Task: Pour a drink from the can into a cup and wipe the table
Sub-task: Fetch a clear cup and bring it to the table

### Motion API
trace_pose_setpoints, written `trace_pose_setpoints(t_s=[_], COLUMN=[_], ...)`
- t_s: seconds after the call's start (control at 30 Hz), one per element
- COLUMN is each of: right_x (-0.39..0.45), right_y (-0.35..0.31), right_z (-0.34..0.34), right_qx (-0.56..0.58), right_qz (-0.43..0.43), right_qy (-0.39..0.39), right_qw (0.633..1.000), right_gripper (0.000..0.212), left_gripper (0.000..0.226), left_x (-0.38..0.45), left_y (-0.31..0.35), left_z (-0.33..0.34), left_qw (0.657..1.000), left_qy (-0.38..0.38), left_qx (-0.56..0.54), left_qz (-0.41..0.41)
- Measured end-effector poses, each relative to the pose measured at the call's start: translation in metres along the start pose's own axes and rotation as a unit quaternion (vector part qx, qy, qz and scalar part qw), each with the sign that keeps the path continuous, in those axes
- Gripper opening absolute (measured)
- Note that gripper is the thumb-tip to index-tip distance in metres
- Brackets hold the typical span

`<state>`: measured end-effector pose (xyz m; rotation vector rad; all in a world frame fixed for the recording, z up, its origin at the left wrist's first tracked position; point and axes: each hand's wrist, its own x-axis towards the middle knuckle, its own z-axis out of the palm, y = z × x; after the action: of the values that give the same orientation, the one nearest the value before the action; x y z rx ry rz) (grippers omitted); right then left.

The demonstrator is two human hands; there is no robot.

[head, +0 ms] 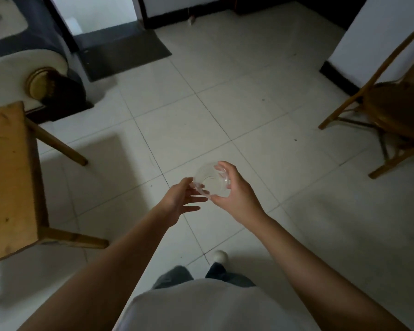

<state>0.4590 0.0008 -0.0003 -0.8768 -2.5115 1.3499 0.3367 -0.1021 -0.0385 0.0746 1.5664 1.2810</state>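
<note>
Cup [209, 180] – clear, round, thin plastic – between right hand [234, 194] and left hand [179, 199]

Single head-worn view, wide-angle, looking forward and steeply down from standing height. Tiled floor [225, 103] fills frame; wooden table [7, 175] near left, chair [392, 111] far right, wearer's own torso at bottom edge.

Dim indoor light, brightest in the doorway past the dark mat [123, 52]. Soft shadows spread from the wooden table [10, 177] toward the mat. Wide-angle bending curves the edges. The clear cup [209, 181] looks faint and slightly blurred.
</note>
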Motion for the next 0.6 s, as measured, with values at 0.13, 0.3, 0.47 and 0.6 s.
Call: trace_pose_setpoints(t_s=[0.13, 0.3, 0.47, 0.6], right_x=[0.057, 0.127, 0.206, 0.279], right_y=[-0.004, -0.018, -0.041, -0.07], right_z=[-0.008, 0.004, 0.03, 0.059], right_qx=[-0.005, -0.009, -0.013, -0.011], right_qz=[-0.031, -0.076, -0.104, -0.116], right_qy=[-0.049, -0.098, -0.125, -0.141], right_qw=[0.998, 0.992, 0.987, 0.983], right_gripper=[0.075, 0.074, 0.072, 0.072], left_gripper=[0.039, 0.039, 0.039, 0.038], left_x=[0.027, 0.058, 0.104, 0.141], left_y=[0.028, 0.06, 0.098, 0.14], left_z=[-0.008, -0.037, -0.085, -0.138], left_qw=[0.998, 0.994, 0.988, 0.984], left_qy=[0.042, 0.086, 0.113, 0.127], left_qx=[-0.037, -0.072, -0.101, -0.121], left_qz=[-0.001, 0.007, 0.011, 0.015])
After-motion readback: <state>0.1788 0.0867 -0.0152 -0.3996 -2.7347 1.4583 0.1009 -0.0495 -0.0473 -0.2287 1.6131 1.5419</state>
